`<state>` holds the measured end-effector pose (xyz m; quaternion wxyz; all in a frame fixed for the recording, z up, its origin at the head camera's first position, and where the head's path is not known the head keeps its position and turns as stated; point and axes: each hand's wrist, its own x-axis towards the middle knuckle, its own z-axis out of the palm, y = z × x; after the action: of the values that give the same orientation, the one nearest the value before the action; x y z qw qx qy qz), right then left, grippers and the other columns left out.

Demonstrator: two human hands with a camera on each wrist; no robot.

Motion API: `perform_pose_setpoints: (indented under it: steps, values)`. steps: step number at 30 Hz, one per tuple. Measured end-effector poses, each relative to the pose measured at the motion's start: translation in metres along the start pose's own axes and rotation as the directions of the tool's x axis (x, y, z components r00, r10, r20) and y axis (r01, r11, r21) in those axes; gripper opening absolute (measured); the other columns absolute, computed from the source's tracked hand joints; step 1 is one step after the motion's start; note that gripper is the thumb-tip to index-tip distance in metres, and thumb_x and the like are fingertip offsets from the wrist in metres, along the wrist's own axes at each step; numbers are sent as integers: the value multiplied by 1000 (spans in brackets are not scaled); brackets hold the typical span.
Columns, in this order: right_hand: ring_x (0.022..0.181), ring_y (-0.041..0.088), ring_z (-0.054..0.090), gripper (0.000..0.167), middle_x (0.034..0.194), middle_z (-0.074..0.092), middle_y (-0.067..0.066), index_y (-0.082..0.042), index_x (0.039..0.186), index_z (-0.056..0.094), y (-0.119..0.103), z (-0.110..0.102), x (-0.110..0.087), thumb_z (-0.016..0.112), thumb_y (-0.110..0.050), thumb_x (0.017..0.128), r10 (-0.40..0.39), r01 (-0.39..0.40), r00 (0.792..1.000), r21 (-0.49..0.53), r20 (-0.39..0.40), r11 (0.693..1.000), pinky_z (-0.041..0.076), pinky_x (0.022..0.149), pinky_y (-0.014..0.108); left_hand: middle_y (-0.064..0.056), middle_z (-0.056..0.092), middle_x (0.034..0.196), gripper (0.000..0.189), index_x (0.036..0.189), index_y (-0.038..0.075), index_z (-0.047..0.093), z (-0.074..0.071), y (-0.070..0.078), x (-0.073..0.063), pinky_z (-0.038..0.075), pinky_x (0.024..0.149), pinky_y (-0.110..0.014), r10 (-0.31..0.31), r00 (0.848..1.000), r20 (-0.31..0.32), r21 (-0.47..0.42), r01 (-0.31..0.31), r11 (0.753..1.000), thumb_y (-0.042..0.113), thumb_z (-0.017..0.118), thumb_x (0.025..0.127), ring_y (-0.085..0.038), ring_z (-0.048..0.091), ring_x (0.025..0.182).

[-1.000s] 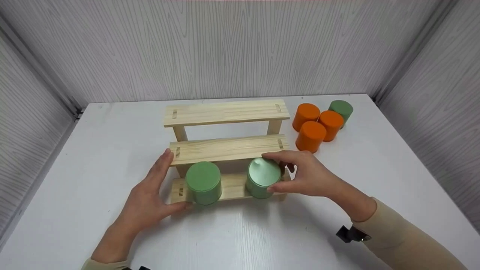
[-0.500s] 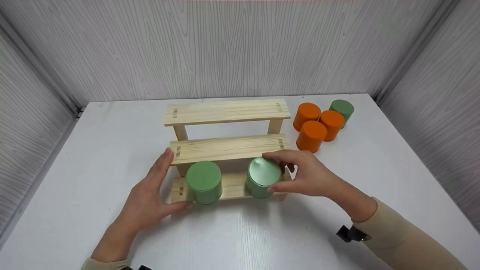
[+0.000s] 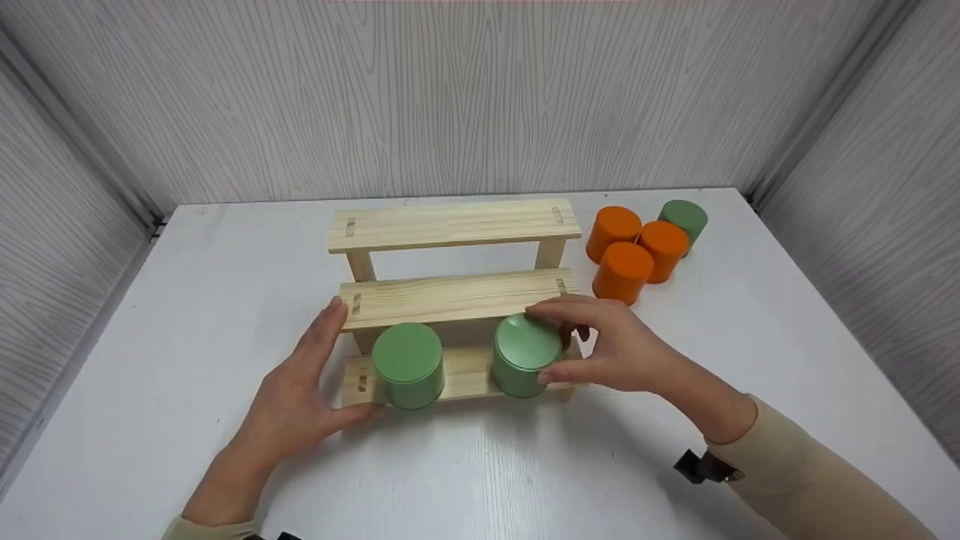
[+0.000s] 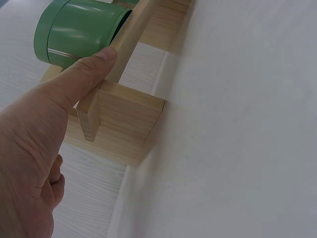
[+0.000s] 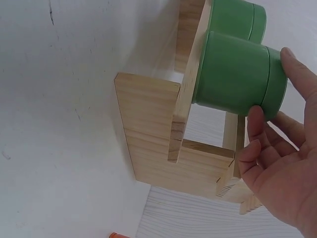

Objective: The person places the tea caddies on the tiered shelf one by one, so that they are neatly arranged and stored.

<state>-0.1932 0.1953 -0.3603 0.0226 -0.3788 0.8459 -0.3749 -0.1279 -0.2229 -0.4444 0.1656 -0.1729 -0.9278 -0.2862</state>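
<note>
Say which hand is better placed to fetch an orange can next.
Likely the right hand: the orange cans stand on its side, and the green can it holds rests on the lowest board. The left hand grips the opposite end of the wooden rack.

My left grip [image 3: 296, 390] spreads wide, thumb [image 4: 84, 74] straight; my right grip [image 3: 611, 345] pinches, smaller fingers [image 5: 256, 126] apparently folded.
</note>
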Motion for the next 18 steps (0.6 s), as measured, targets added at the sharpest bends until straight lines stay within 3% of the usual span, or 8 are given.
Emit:
perform_pose_setpoints:
  steps: [3,9,13,16,18]
  values:
    - [92,16,64,71,126,71,-9,-16,142,69,0,-3,0,96,-34,80,-15,15,1000,14,-5,1000,51,73,31,6,19,177,139,172,21,18,0,0,0,28,125,-27,-1,1000,3,1,1,1000,33,105,64,-21,26,160]
    - [87,15,68,70,127,73,2,-8,142,68,-1,-18,-5,97,-21,79,-45,44,998,-6,-35,999,49,73,27,5,18,177,139,172,22,17,0,0,0,19,124,-16,-4,1000,7,-7,4,1000,34,104,66,-22,25,160]
    - [86,14,66,70,120,73,6,-8,141,68,-1,-32,-9,97,-16,78,-65,63,995,-29,-82,998,48,73,25,5,18,177,139,172,22,17,0,1,0,26,126,-26,-7,1000,9,8,7,1000,35,104,66,-22,26,160]
    - [85,14,62,70,115,73,1,-9,140,70,-1,-45,-12,98,-15,76,-73,65,990,-61,-125,996,48,73,23,5,18,177,138,172,22,16,-1,1,1,31,125,-35,-10,1000,14,14,10,1000,37,103,67,-22,26,160]
    - [84,13,61,70,115,73,-3,-11,139,71,-1,-55,-13,98,-13,75,-68,56,985,-83,-156,995,47,73,22,6,17,177,137,172,22,16,-1,2,1,31,125,-35,-15,1000,18,11,15,1000,39,103,67,-22,26,160]
